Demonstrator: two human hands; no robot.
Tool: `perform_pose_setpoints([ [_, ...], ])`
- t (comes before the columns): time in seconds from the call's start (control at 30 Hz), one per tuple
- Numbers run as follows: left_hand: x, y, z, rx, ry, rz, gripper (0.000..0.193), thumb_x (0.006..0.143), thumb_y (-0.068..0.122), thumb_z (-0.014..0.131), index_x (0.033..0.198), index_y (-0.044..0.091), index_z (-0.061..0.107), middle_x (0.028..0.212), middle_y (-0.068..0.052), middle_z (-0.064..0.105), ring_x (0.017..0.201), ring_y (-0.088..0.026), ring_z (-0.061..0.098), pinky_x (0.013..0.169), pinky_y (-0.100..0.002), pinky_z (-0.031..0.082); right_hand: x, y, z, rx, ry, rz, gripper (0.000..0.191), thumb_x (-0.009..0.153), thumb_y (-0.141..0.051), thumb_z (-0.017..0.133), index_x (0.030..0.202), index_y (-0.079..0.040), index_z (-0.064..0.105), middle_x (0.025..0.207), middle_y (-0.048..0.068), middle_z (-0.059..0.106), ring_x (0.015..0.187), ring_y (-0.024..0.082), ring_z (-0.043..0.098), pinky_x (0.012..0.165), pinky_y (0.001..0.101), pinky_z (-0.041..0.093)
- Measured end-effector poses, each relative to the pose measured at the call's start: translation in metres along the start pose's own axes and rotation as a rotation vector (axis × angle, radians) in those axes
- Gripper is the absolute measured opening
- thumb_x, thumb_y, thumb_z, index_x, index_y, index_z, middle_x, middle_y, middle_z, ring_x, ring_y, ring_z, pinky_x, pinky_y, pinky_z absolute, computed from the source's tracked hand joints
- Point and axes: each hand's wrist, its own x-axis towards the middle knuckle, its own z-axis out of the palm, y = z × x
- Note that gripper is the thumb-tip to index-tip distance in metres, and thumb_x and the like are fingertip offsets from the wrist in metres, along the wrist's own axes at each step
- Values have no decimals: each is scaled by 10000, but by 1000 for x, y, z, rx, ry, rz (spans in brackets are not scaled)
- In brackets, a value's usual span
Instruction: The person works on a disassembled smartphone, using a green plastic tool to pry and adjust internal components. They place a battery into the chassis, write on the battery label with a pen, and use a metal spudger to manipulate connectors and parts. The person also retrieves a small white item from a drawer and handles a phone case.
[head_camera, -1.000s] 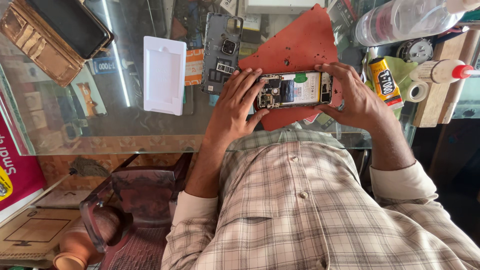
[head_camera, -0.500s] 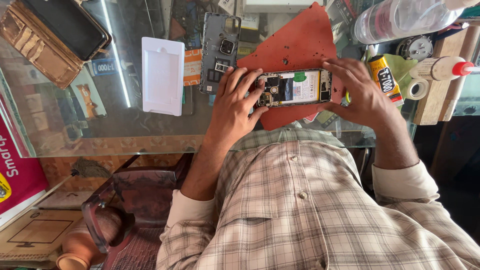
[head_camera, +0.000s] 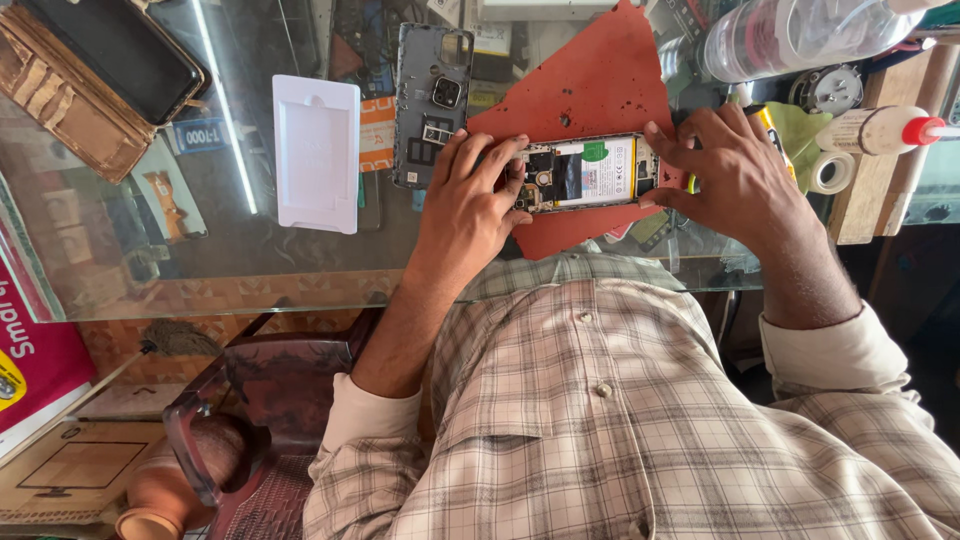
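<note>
Head view: left hand (head_camera: 470, 205) and right hand (head_camera: 735, 175) grip opened phone (head_camera: 585, 172), covering its ends

A small phone repair shop is shown. A glass counter (head_camera: 250, 270) is used as the work surface, with goods displayed under it. An opened phone (head_camera: 585, 173) is laid on a red mat (head_camera: 590, 80) at 12 o'clock, a removed back cover (head_camera: 432, 100) at 11 o'clock, and a glue bottle (head_camera: 880, 128) at 2 o'clock.

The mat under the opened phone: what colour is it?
Red mat, speckled with small dark marks; head view shows it.
</note>
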Motion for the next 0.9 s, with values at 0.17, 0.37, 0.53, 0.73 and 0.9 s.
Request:
perform_pose_setpoints([
  [0.17,1,1,0,12,28,-14,588,690,353,897,1145,8,759,1437,-50,565,1300,-298,487,1222,-526,335,-8,-5,4,-62,35,-65,757,830,-362,836,1503,-101,610,1104,73,581,1026,283,556,944,439,464],
  [0.37,0,4,-5,25,-11,-2,582,685,327,917,1131,-11,756,1400,-82,591,1277,-308,493,1203,-518,344,-16,-5,10,-34,60,-112,768,876,-317,798,1552,-52,547,1131,108,574,1054,312,539,961,462,461],
  [0.53,5,8,8,120,-57,87,584,773,205,850,1197,-164,690,1396,-197,589,1313,-305,521,1179,-412,431,-18,1,11,9,60,-128,809,875,-367,813,1560,-51,521,1230,162,531,1078,345,524,996,485,462],
  [0.73,3,1,23,267,10,233,571,861,203,760,1249,-202,650,1354,-293,619,1239,-346,574,1119,-418,499,-17,-3,23,-19,153,-173,950,758,-464,834,1507,28,518,1558,260,399,1371,461,459,1137,558,407],
  [0.9,0,-11,13,149,148,340,456,884,196,716,1251,-65,647,1294,-241,672,1183,-394,651,1074,-482,500,-7,-4,30,-7,215,-392,542,889,-128,764,1408,-100,610,1494,151,587,1396,351,570,1221,511,433],
])
